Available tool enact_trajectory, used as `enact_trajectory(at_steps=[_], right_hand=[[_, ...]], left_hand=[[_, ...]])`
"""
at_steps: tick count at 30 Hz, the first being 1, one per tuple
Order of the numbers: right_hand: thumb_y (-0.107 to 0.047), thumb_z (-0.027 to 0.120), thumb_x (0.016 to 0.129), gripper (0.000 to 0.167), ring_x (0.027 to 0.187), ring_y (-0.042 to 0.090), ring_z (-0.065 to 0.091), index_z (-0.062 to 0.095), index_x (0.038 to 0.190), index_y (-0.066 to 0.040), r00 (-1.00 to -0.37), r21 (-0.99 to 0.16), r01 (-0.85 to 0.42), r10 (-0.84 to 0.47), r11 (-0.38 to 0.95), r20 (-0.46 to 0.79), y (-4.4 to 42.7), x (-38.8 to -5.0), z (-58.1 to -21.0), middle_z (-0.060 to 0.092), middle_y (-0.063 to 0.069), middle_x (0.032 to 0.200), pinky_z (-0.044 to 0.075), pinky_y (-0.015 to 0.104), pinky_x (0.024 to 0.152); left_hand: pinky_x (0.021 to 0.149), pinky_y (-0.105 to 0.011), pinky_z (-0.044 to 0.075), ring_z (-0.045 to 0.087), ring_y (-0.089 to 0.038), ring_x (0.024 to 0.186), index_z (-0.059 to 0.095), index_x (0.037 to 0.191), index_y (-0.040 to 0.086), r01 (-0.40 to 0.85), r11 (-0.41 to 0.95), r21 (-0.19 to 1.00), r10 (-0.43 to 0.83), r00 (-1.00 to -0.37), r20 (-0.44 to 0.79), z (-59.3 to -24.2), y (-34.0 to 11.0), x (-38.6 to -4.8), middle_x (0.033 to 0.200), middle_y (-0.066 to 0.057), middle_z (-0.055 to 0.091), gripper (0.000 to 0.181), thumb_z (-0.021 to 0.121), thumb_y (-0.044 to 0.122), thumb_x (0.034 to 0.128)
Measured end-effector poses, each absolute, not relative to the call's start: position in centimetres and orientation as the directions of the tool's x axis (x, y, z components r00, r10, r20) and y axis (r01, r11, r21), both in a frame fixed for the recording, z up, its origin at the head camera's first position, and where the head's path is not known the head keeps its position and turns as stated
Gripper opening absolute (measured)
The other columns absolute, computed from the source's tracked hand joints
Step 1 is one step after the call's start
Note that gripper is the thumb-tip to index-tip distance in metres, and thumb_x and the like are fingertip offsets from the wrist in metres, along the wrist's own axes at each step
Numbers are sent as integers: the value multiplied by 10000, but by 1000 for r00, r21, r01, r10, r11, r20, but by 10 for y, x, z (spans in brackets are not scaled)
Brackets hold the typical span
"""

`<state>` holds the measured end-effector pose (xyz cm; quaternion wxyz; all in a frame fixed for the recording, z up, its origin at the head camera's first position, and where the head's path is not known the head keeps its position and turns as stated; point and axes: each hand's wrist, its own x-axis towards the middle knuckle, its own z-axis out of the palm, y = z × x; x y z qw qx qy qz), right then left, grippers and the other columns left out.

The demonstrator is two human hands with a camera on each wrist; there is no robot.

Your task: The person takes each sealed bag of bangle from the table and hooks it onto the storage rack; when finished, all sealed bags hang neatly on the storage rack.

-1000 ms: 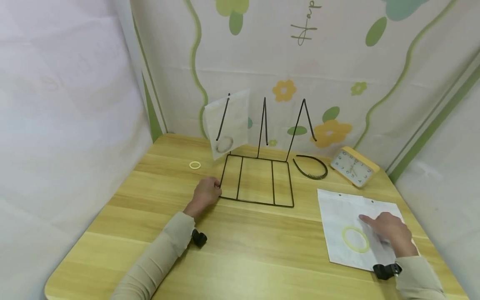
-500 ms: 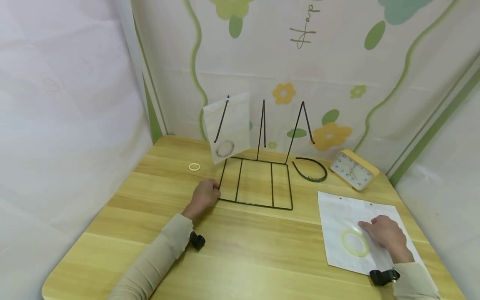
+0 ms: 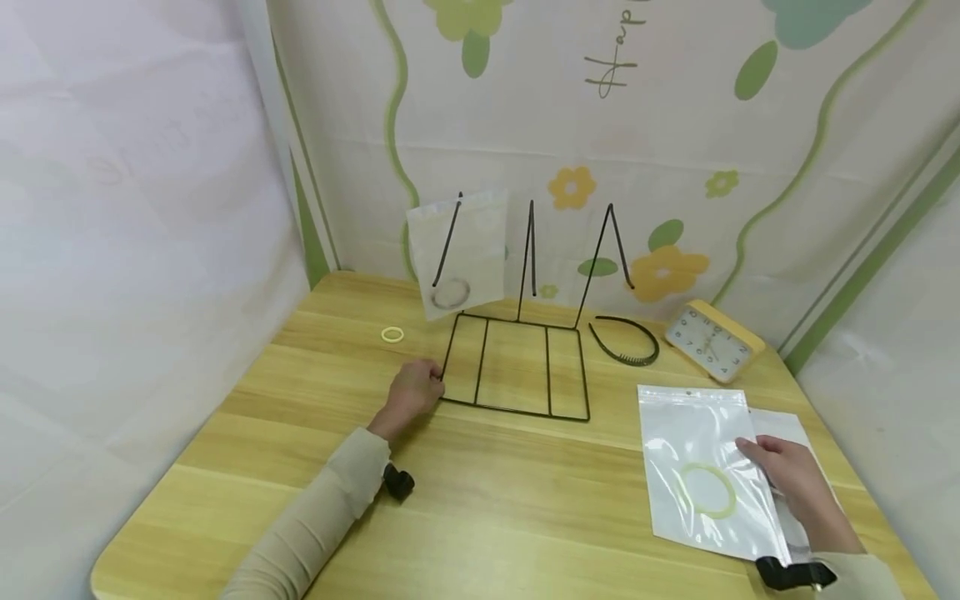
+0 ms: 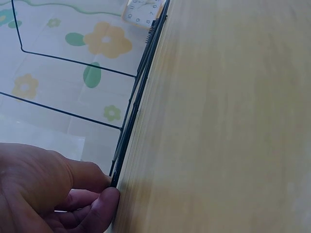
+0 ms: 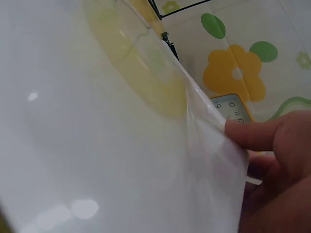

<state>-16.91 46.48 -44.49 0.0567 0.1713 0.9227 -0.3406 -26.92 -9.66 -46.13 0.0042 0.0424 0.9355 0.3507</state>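
Note:
At the right of the table my right hand pinches the right edge of a clear-fronted white zip bag, with a yellow ring inside. The bag is raised and tilted over another white bag, which it partly covers. In the right wrist view the thumb lies on the bag's edge. My left hand holds the front left corner of a black wire display rack between thumb and fingers. From the rack's left hook hangs a white bag with a brownish ring in it.
A small yellow ring lies left of the rack. Right of it are a black toothed headband and a yellow-framed clock. The rack's middle and right hooks rise behind its base. Printed cloth walls border the wooden table.
My right hand has gone from lying on the bag to gripping its edge and lifting it, which uncovers another bag beneath. The left hand has stayed at the rack's corner.

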Motion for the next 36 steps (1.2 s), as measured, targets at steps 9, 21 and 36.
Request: enact_trajectory(at_steps=[9,21,36], right_hand=[[-394,433,1027,559,680,32,579,448,1253,117,-968,-773,192,245,604,-49,451,-146,-446,661,20,865,507,259,598],[-342,406,1040,645,719,-120,498,322,1400,187,-971,-728,135,237,672,39,448,-135,-438,557,433,1137,465,161,602],[-59,547,983,99,553,22,591,635,967,-100,-930,-862,-223,167,455,328,387,-112,-388,638,-67,616,470,223,487]], left_hand=[[719,-352,531,591,-187,758,670,1131,-6,60,771,635,68,-998,12,-458,-98,-270,1050,-151,687,290,612,63,855],[721,-373,531,595,-199,765,668,1123,-14,68,767,638,73,-997,19,-456,-97,-271,955,-114,678,280,626,68,858],[728,-367,525,586,-193,762,657,1157,-13,52,766,641,76,-997,-9,-458,-95,-268,965,-108,671,313,619,78,860]])
